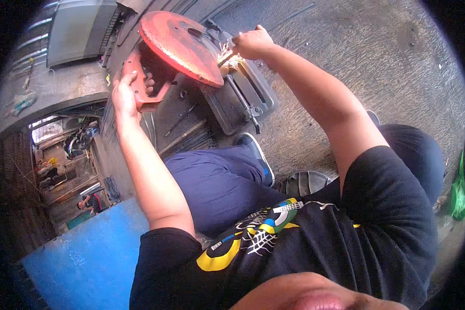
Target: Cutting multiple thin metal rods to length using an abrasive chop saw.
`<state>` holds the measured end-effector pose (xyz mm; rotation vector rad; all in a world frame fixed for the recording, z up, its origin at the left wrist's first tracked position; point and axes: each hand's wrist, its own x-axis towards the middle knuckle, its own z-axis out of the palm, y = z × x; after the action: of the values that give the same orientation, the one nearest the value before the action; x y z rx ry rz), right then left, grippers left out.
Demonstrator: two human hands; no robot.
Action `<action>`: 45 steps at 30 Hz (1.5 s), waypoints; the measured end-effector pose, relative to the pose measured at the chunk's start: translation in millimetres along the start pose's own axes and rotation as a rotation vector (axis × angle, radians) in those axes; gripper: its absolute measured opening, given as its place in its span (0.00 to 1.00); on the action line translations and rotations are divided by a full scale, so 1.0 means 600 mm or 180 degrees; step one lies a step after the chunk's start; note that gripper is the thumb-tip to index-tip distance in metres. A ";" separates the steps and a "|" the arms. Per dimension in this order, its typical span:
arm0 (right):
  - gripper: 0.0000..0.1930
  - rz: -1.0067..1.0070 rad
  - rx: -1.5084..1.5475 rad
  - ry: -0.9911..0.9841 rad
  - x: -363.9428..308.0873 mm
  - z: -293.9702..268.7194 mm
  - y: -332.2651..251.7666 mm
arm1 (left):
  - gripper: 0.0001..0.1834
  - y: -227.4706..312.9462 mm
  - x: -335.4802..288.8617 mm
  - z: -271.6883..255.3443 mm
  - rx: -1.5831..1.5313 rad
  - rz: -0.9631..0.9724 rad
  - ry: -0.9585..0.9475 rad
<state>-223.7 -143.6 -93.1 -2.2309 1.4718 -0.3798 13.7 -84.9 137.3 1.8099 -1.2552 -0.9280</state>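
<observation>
A chop saw with a scuffed red blade guard [178,44] stands on the floor in front of me. My left hand [125,97] is closed around its red D-shaped handle [149,101], left of the guard. Across the saw, my right hand [253,43] is closed on a thin metal bar [225,60], whose end reaches the lower rim of the guard. Bright sparks [233,61] fly up between that hand and the saw's dark grey base [232,116]. The guard hides the blade itself. A clamp screw [254,111] lies along the base.
My shoe [257,155] is close to the saw base. A blue panel [93,253] stands at lower left. Beyond it, another person [90,203] is among scattered items. A green plastic bag [459,196] hangs at far right. A thin rod [181,120] lies left of the saw.
</observation>
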 end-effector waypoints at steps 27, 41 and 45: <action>0.20 -0.0715 0.5457 0.0058 -0.264 -0.366 -0.270 | 0.13 0.104 -0.182 0.029 -0.0781 0.2699 -0.0291; 0.23 -0.0278 0.5818 -0.0298 -0.333 -0.311 -0.360 | 0.10 0.133 -0.297 0.011 -0.0929 0.2610 -0.0273; 0.24 -0.0360 0.4480 -0.0571 -0.335 -0.290 -0.344 | 0.09 0.126 -0.284 -0.007 -0.1281 0.2494 -0.0174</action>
<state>-217.7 74.7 163.3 -1.1213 0.5613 -0.8666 -59.1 59.0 230.7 0.8618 -1.5070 -0.7002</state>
